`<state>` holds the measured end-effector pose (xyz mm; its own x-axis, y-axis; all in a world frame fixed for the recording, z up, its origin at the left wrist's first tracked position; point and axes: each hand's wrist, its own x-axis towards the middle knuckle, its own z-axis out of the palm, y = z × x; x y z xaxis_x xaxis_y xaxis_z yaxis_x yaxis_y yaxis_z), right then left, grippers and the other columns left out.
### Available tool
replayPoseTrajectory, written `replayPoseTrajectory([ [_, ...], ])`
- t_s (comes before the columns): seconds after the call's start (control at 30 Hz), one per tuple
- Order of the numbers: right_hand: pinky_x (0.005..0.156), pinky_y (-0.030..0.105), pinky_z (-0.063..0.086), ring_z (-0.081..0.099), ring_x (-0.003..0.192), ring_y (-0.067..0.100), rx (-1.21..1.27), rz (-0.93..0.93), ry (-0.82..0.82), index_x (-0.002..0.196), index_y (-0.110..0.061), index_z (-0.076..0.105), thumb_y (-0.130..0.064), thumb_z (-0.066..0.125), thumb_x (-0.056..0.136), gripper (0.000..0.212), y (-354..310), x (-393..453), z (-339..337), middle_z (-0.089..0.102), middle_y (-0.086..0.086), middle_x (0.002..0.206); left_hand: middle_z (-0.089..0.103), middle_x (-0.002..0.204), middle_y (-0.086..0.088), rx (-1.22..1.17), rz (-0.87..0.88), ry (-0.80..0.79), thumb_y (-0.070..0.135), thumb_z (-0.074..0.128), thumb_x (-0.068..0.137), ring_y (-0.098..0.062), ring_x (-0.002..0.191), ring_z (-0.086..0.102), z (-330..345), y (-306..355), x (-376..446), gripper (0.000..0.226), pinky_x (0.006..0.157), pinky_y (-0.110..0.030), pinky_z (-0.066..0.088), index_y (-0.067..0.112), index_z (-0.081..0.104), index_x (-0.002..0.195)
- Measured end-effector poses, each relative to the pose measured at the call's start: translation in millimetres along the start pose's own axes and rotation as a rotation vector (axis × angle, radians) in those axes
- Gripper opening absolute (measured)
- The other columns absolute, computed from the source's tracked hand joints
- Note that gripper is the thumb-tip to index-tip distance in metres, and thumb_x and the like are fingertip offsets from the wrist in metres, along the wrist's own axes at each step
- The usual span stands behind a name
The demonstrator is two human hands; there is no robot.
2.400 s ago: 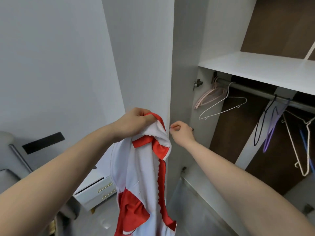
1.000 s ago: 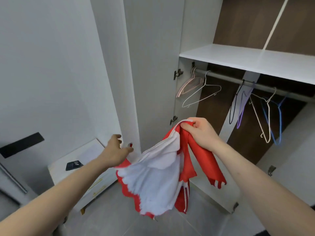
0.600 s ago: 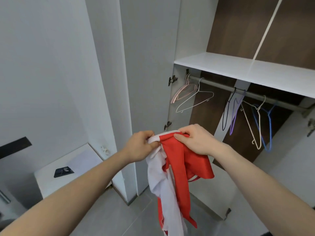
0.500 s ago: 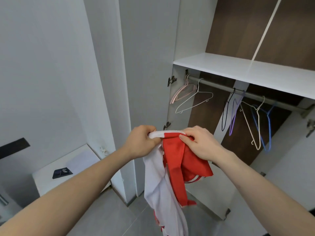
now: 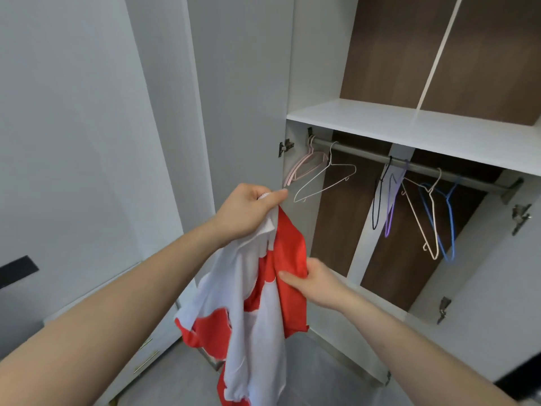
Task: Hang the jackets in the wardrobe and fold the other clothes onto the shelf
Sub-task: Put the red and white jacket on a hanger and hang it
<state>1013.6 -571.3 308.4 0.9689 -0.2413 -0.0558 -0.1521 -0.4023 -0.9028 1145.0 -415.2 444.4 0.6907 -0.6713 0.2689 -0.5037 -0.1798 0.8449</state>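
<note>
Since half a second ago our right hand slid down off the collar and now pinches the red panel lower on the red-and-white zip jacket, while our left hand stays clenched on the top edge, lifting it up. So the jacket dangles in front of the open white wardrobe with brown back panels, below its white shelf. Grey metal rail holds the pink plastic hangers, a white wire hanger and blue wire hangers.
</note>
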Motion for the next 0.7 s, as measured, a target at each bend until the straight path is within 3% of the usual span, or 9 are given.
replayPoseTrajectory([
  [0.03,0.077,0.048,0.055,0.071,0.079,0.034,-0.047,0.005,0.017,0.093,0.002,0.067,-0.046,0.07,0.094,0.049,9.0,2.8,3.4,0.074,0.017,0.087,0.024,0.05,0.01,0.058,0.04,0.023,0.045,0.064,0.098,-0.009,0.047,0.025,-7.2,2.9,1.9,0.064,0.046,-0.02,0.025,0.022,0.03,0.05],
  [0.1,0.066,0.038,0.044,0.055,0.062,0.015,-0.036,0.039,0.109,0.078,-0.003,0.064,-0.033,0.064,0.102,0.039,15.8,6.6,-1.7,0.062,0.003,0.068,0.025,0.054,0.007,0.242,0.097,0.052,0.048,0.063,0.099,-0.012,0.052,0.026,-25.8,-3.6,3.6,0.062,0.05,-0.025,0.028,0.018,0.03,0.056],
  [0.2,0.067,0.035,0.04,0.051,0.066,0.006,0.048,-0.009,0.27,0.078,-0.01,0.067,-0.021,0.058,0.105,0.031,-4.3,12.9,-24.7,0.059,-0.005,0.069,0.054,0.064,0.008,0.427,-0.026,-0.043,0.056,0.069,0.092,-0.016,0.064,0.052,-45.8,-32.8,0.4,0.048,0.068,-0.034,0.047,0.016,0.054,0.071],
  [0.27,0.071,0.034,0.041,0.052,0.072,0.008,-0.005,-0.094,0.199,0.079,-0.01,0.065,-0.022,0.056,0.106,0.031,-35.4,17.7,-35.5,0.058,-0.001,0.073,0.069,0.096,0.007,0.393,-0.253,-0.212,0.065,0.078,0.079,-0.014,0.09,0.067,-38.7,-46.3,-6.9,0.05,0.089,-0.035,0.053,0.026,0.062,0.104],
  [0.37,0.065,0.028,0.04,0.049,0.068,0.009,-0.073,-0.136,-0.09,0.074,-0.009,0.065,-0.027,0.069,0.099,0.031,-75.9,28.4,-46.0,0.057,0.0,0.069,0.068,0.119,0.001,0.214,-0.434,-0.46,0.067,0.09,0.061,-0.011,0.103,0.071,-8.2,-49.3,-12.0,0.089,0.101,-0.032,0.053,0.035,0.048,0.133],
  [0.43,0.062,0.026,0.04,0.05,0.063,0.009,-0.201,-0.077,-0.201,0.071,-0.016,0.069,-0.036,0.078,0.09,0.029,-89.3,37.8,-61.6,0.059,-0.002,0.065,0.075,0.106,-0.006,0.121,-0.369,-0.524,0.055,0.09,0.07,-0.013,0.094,0.073,9.6,-52.2,-3.8,0.066,0.094,-0.036,0.058,0.021,0.065,0.12],
  [0.5,0.064,0.028,0.042,0.053,0.064,0.01,-0.247,0.015,-0.222,0.072,-0.014,0.07,-0.044,0.082,0.085,0.035,-87.1,47.5,-82.2,0.061,-0.001,0.067,0.07,0.079,-0.008,0.126,-0.26,-0.467,0.041,0.081,0.086,-0.014,0.074,0.064,15.8,-50.9,10.4,0.035,0.075,-0.034,0.053,0.008,0.071,0.091],
  [0.6,0.064,0.027,0.049,0.06,0.066,0.011,-0.085,0.116,-0.196,0.071,-0.019,0.072,-0.046,0.086,0.081,0.033,-60.8,58.6,-107.3,0.065,0.001,0.07,0.062,0.068,-0.009,0.21,-0.175,-0.37,0.033,0.068,0.099,-0.013,0.064,0.055,21.0,-50.6,37.2,0.035,0.069,-0.031,0.048,0.004,0.068,0.08],
  [0.7,0.061,0.024,0.05,0.059,0.064,0.009,-0.018,0.122,-0.087,0.083,-0.02,0.077,-0.05,0.085,0.08,0.032,-21.2,71.0,-134.4,0.066,-0.004,0.069,0.052,0.066,-0.001,0.266,-0.131,-0.352,0.033,0.059,0.105,-0.012,0.063,0.048,33.7,-51.1,64.7,0.042,0.068,-0.031,0.043,0.0,0.057,0.079],
])
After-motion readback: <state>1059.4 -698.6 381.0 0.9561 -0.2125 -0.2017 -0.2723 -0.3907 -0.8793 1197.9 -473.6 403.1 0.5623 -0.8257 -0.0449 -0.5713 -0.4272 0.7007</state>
